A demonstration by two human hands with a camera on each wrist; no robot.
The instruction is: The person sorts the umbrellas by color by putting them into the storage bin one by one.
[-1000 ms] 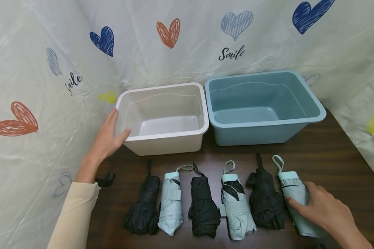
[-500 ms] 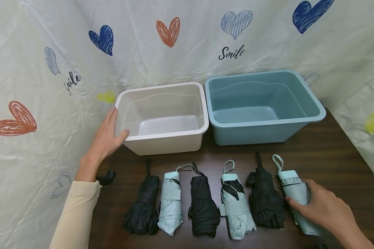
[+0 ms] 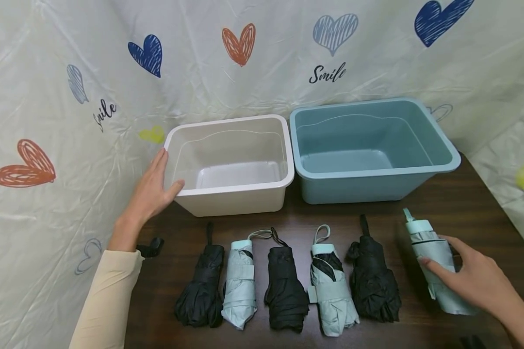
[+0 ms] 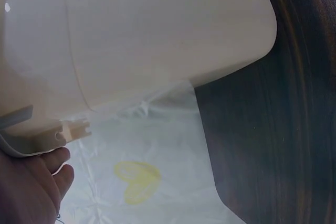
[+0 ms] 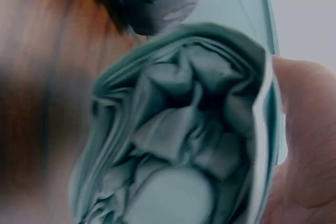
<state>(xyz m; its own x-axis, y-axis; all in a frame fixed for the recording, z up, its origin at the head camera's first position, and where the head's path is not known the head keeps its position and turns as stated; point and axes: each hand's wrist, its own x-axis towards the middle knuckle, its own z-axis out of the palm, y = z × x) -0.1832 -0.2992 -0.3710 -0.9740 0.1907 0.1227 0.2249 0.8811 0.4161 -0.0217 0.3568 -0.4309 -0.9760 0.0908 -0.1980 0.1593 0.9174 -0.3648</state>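
Observation:
My right hand (image 3: 480, 278) grips a folded pale mint umbrella (image 3: 432, 252) round its body. The umbrella is tilted, handle end away from me. Its open bottom end, with bunched folds (image 5: 168, 129), fills the right wrist view. With straight fingers my left hand (image 3: 148, 194) rests on the left front corner of an off-white plastic bin (image 3: 233, 201); the left wrist view shows fingertips (image 4: 64, 177) at the rim. To the left of the held umbrella lie black umbrellas (image 3: 373, 276), (image 3: 286, 286), (image 3: 201, 286) alternating with mint umbrellas (image 3: 334, 291), (image 3: 239, 283).
A blue-green plastic bin (image 3: 353, 189) stands right of the off-white one, at the back of the dark wooden table (image 3: 419, 194). Behind both hangs a white sheet (image 3: 270, 48) printed with hearts. A small black object (image 3: 150, 247) lies near the left wrist.
My right hand has lifted the mint umbrella and moved it to the right, away from the black one beside it. My left hand stays on the off-white bin.

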